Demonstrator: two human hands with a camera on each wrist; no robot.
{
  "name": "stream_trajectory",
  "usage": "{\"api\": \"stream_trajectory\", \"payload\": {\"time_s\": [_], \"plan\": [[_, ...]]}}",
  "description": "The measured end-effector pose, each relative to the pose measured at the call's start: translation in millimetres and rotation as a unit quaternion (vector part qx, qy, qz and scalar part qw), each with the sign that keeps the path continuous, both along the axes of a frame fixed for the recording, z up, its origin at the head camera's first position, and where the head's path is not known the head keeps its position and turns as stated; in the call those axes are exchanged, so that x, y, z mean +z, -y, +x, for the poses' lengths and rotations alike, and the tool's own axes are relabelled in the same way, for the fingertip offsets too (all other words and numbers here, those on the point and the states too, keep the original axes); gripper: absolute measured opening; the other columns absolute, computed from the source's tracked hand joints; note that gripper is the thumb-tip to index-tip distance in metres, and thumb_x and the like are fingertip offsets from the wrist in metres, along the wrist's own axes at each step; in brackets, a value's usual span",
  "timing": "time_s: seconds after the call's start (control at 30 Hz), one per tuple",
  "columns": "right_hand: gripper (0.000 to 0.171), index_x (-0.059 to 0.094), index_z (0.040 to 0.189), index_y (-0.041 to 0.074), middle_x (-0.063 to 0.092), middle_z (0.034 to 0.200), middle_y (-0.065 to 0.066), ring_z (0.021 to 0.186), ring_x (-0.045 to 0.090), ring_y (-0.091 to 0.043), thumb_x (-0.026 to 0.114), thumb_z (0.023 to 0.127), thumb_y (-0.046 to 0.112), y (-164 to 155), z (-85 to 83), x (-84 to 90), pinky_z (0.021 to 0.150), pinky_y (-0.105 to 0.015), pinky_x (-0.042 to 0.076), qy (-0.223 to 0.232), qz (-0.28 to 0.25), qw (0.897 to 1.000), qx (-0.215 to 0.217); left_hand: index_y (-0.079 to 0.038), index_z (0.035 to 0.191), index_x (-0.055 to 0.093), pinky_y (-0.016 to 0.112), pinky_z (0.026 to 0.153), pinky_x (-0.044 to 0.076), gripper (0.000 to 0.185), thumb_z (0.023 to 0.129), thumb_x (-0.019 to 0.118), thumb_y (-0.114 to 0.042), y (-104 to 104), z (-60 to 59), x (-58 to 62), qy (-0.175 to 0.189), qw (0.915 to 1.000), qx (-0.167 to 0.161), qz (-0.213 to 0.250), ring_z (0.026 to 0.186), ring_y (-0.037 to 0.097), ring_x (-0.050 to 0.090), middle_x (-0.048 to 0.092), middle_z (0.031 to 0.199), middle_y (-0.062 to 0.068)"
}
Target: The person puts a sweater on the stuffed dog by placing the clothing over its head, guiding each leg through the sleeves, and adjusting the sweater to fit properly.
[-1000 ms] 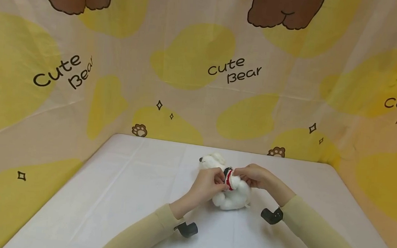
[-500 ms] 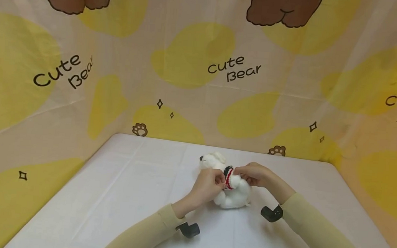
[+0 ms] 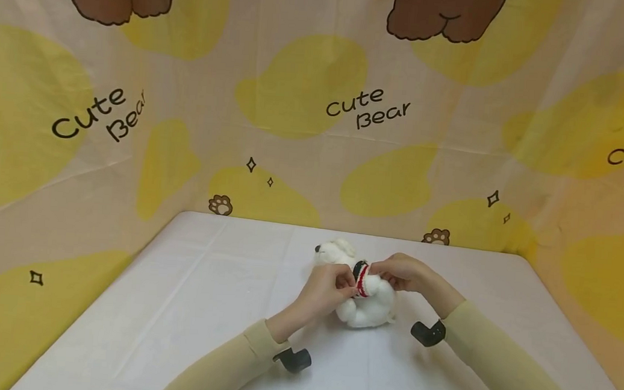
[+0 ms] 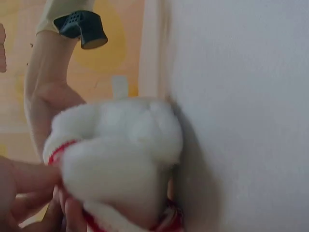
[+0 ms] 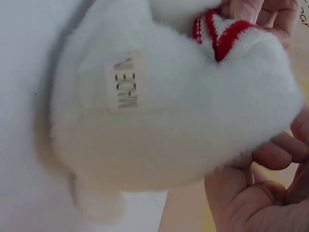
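Observation:
A white plush toy animal (image 3: 371,311) with a dark nose sits on the table, its head toward the far left. Around its middle is a red, white and dark knitted garment (image 3: 362,278), whose red stripe also shows in the right wrist view. The left hand (image 3: 330,287) pinches the garment's near edge with thumb and fingers. On the far right side, the right hand (image 3: 401,272) holds the toy beside the garment, with curled fingers; the fingertips are partly hidden behind the fur. A printed label (image 5: 126,82) is on the toy's fur in the right wrist view.
The white table (image 3: 219,285) lies under the toy and the arms. Fabric walls (image 3: 297,97) with yellow patches and bear prints stand behind it and at both sides. A black camera mount (image 3: 294,360) is on the left wrist, another black mount (image 3: 428,333) on the right.
The hands stay at the garment and the toy, with only slight shifts of the left fingers along the garment's near edge. The toy keeps nearly the same place.

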State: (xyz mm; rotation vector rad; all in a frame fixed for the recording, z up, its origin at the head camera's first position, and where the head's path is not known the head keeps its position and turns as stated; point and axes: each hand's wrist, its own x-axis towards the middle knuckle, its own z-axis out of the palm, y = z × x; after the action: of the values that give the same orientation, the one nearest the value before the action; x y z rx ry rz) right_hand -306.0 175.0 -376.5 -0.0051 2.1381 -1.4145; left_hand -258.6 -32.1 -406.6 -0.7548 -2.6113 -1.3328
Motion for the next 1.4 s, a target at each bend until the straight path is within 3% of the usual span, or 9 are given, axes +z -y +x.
{"api": "stream_trajectory", "payload": {"time_s": [0.13,0.27,0.43,0.53,0.73,0.9,1.13,1.27,1.4], "plan": [[0.014,0.058,0.069,0.011,0.040,0.052,0.009,0.049,0.037,-0.002,0.060,0.081,0.018,-2,-1.3,-0.6,0.049,-0.014,0.036,0.013,-0.012,1.000,0.003,-0.010,0.084,0.062,0.017,0.064,0.047,0.019,0.074,0.078,-0.010,2,-2.4,-4.4,-0.017,0.9997,-0.013,-0.011,0.070,0.004,0.055,0.063,0.077,-0.001],[0.018,0.055,0.065,0.015,0.036,0.052,0.010,0.049,0.034,-0.001,0.057,0.082,0.018,-3,-2.5,-1.1,0.049,-0.014,0.034,0.031,-0.029,0.999,0.001,-0.009,0.087,0.062,0.014,0.062,0.047,0.021,0.074,0.078,-0.011,-3,0.4,-8.2,-0.054,0.9981,-0.011,-0.029,0.070,0.003,0.058,0.066,0.079,-0.001],[0.019,0.053,0.064,0.016,0.036,0.054,0.009,0.051,0.033,-0.002,0.057,0.082,0.019,-1,-2.7,-0.9,0.050,-0.014,0.033,0.036,-0.032,0.999,-0.001,-0.011,0.076,0.066,0.012,0.058,0.043,0.011,0.075,0.075,-0.007,-7,3.4,-12.4,-0.110,0.9931,0.018,-0.036,0.062,0.001,0.053,0.064,0.068,-0.004],[0.018,0.053,0.065,0.015,0.036,0.054,0.009,0.051,0.034,-0.002,0.057,0.082,0.018,1,-2.2,0.0,0.050,-0.014,0.033,0.034,-0.027,0.999,0.005,-0.013,0.068,0.065,0.013,0.057,0.039,0.014,0.075,0.077,-0.008,-5,3.5,-10.9,-0.124,0.9906,0.007,-0.057,0.060,0.001,0.048,0.059,0.063,-0.007],[0.014,0.055,0.065,0.013,0.036,0.054,0.009,0.050,0.034,-0.002,0.058,0.079,0.015,2,-2.0,1.9,0.048,-0.014,0.033,0.036,-0.028,0.999,0.018,-0.013,0.061,0.060,0.016,0.051,0.037,0.020,0.072,0.074,-0.005,3,-1.4,-7.0,-0.065,0.9938,-0.011,-0.089,0.054,0.000,0.043,0.054,0.057,-0.009],[0.014,0.055,0.066,0.013,0.036,0.055,0.008,0.051,0.034,-0.002,0.057,0.081,0.015,1,-3.3,-1.5,0.050,-0.015,0.033,0.041,-0.030,0.999,0.018,-0.011,0.061,0.061,0.019,0.053,0.040,0.018,0.069,0.073,-0.001,10,-7.3,-8.9,0.014,0.9979,0.000,-0.063,0.056,0.003,0.046,0.057,0.058,-0.007],[0.020,0.058,0.070,0.012,0.039,0.055,0.008,0.051,0.037,-0.002,0.055,0.088,0.020,-3,-5.3,-5.0,0.050,-0.015,0.036,0.046,-0.031,0.998,0.018,-0.012,0.066,0.067,0.021,0.053,0.041,0.011,0.071,0.076,-0.006,21,-19.3,-15.9,0.094,0.9952,0.015,-0.024,0.058,0.005,0.050,0.060,0.063,-0.007],[0.020,0.059,0.070,0.011,0.040,0.055,0.008,0.051,0.038,-0.002,0.055,0.087,0.021,-2,-5.4,-4.3,0.051,-0.015,0.039,0.039,-0.020,0.999,0.027,-0.014,0.071,0.069,0.020,0.052,0.043,0.009,0.075,0.076,-0.011,22,-18.4,-14.3,0.103,0.9947,-0.003,-0.007,0.058,0.003,0.052,0.064,0.066,-0.008],[0.017,0.061,0.070,0.011,0.043,0.056,0.007,0.052,0.040,-0.003,0.057,0.085,0.019,-2,-4.7,-2.0,0.051,-0.015,0.039,0.026,-0.016,0.999,0.038,-0.016,0.084,0.069,0.021,0.059,0.048,0.007,0.082,0.073,-0.021,21,-16.1,-0.9,0.038,0.9991,0.017,0.006,0.066,0.005,0.058,0.069,0.080,-0.005]]}}
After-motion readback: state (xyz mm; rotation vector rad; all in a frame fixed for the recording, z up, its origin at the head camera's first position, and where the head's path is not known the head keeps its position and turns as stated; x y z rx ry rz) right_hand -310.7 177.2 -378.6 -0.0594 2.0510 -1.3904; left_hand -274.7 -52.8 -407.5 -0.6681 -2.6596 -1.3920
